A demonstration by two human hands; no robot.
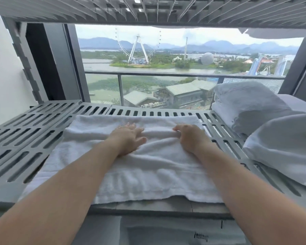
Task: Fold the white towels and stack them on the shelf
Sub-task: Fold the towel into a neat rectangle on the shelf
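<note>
A white towel (131,174) lies spread on the grey slotted shelf (25,131), its near edge hanging just over the shelf's front. My left hand (129,138) lies flat on the towel's middle with fingers straight. My right hand (187,137) sits beside it, fingers curled into a raised ridge of towel cloth. Two folded white towels, one (245,105) at the back right and one (286,147) nearer, rest on the shelf's right side.
Another slotted shelf (148,9) hangs close overhead. Behind the shelf stands a large window (166,68) with a balcony railing. A lower level with white cloth (166,234) shows beneath the shelf's front edge. The shelf's left part is bare.
</note>
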